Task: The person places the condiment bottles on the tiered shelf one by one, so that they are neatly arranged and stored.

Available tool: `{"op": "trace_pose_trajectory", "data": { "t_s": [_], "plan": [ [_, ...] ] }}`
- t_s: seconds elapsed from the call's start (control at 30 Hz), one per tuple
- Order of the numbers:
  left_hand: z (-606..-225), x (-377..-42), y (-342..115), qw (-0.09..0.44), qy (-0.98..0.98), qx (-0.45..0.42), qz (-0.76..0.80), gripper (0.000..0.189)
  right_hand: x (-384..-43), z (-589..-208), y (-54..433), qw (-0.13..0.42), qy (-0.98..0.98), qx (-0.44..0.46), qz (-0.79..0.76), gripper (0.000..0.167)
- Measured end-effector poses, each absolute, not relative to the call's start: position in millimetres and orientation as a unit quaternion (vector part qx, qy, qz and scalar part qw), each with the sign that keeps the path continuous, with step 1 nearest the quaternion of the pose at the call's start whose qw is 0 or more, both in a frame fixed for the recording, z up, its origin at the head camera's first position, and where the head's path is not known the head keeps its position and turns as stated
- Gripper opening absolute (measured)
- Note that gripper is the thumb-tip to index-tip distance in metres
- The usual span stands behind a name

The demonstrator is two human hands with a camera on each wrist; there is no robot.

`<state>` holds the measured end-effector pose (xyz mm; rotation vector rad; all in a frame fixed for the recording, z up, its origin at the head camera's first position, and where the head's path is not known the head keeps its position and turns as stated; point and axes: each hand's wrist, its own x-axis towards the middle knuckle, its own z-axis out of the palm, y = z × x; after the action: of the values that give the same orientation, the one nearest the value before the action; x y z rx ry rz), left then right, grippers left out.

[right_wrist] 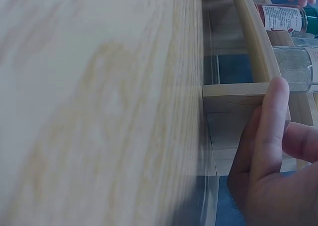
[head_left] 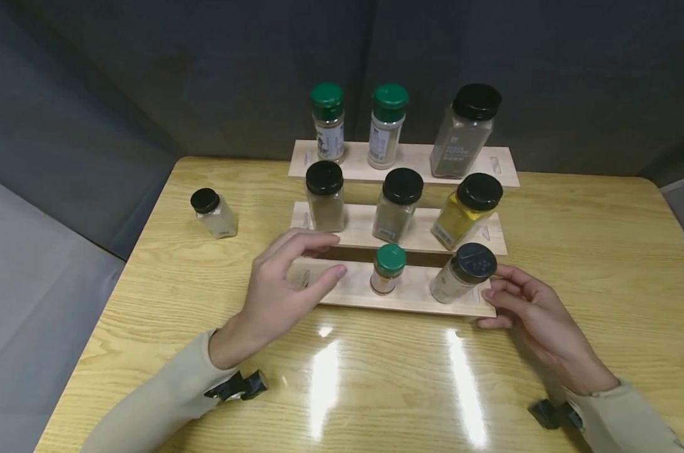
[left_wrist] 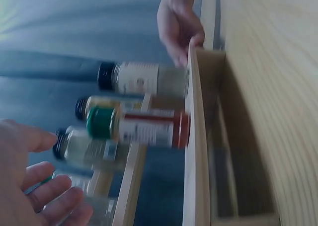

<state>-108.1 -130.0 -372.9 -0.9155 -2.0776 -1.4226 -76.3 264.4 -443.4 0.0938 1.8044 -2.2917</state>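
A tiered wooden spice rack (head_left: 415, 304) stands on the table, its three steps holding spice jars. My left hand (head_left: 282, 277) is over the left end of the lowest step, thumb and fingers spread apart with nothing between them. On that step stand a small green-capped jar (head_left: 388, 270) and a black-capped shaker jar (head_left: 460, 274). The right hand (head_left: 537, 314) grips the right end of the lowest step. In the right wrist view its fingers (right_wrist: 271, 129) lie against the rack's end board (right_wrist: 243, 94).
Three black-capped jars, one yellow (head_left: 460, 217), fill the middle step. Two green-capped jars (head_left: 384, 135) and a tall black pepper jar (head_left: 460, 141) occupy the top step. A small black-capped jar (head_left: 216, 215) stands alone at the left. Dark cloth (head_left: 251, 75) hangs behind the table (head_left: 387, 377).
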Motion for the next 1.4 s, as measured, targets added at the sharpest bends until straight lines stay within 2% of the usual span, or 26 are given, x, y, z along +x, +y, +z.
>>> {"op": "trace_pose_trajectory", "data": {
  "t_s": [0.27, 0.67, 0.93, 1.1, 1.4],
  "plan": [
    [-371, -116, -167, 0.275, -0.763, -0.281, -0.513, 0.027, -76, -443, 264, 0.112, 0.613, 0.027, -0.782, 0.04],
    [-367, -130, -210, 0.32, -0.761, -0.214, -0.523, 0.024, -75, -444, 264, 0.111, 0.615, 0.024, -0.78, 0.04],
    [-371, -148, -236, 0.353, -0.787, -0.172, -0.475, 0.027, -76, -443, 264, 0.111, 0.615, 0.029, -0.78, 0.04],
    [-376, -160, -250, 0.346, -0.811, -0.133, -0.452, 0.031, -76, -442, 264, 0.112, 0.619, 0.034, -0.776, 0.04],
    [-386, -178, -269, 0.278, -0.859, -0.072, -0.424, 0.053, -76, -442, 264, 0.112, 0.623, 0.035, -0.774, 0.04]
  ]
}}
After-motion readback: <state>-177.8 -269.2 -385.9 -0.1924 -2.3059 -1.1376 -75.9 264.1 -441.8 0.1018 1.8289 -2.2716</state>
